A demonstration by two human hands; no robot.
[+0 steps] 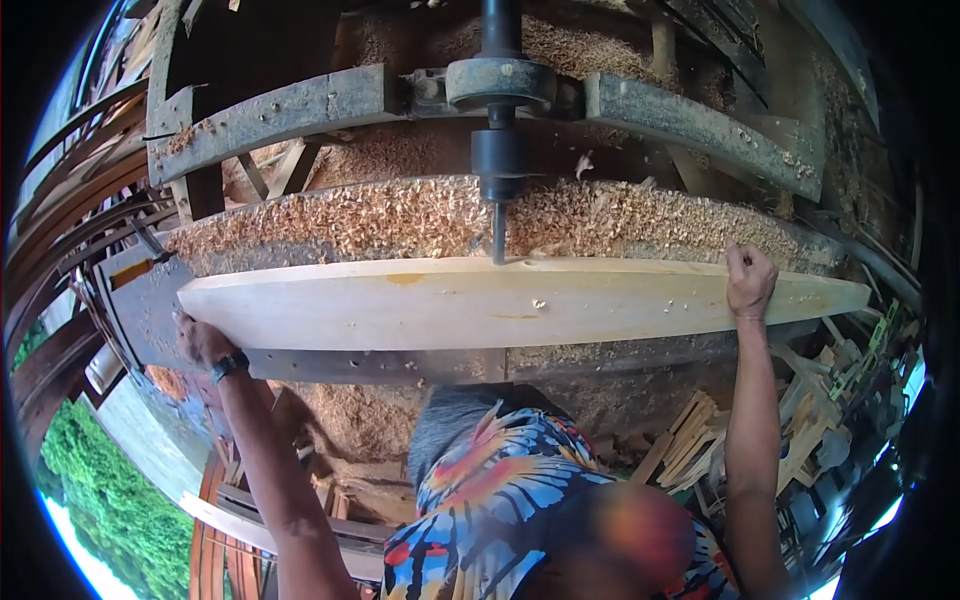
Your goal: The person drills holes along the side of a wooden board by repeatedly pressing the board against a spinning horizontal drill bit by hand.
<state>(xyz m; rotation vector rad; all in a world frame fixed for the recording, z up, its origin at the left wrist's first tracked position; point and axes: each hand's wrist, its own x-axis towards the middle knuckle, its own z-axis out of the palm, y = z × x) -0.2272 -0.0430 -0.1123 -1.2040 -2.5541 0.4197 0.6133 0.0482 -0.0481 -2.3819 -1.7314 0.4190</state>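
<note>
A long pale wooden board [440,305] with gently curved edges lies across a flat metal work surface [370,366]. At the board's left end, my left hand [203,340] grips the corner, with a dark watch on the wrist. My right hand [750,280] is closed over the board near its right end, fingers curled at the far edge. Between the hands, a vertical machine spindle [499,175] comes down with its thin bit [499,235] at the board's far edge. A few wood chips lie on the board.
Wood shavings [370,220] are heaped behind the board. Beyond them stands a curved wooden frame [280,110] around the spindle. Offcuts [690,440] are piled at the lower right, and long strips [70,190] stand at the left. A person's patterned shirt [490,500] shows at the bottom.
</note>
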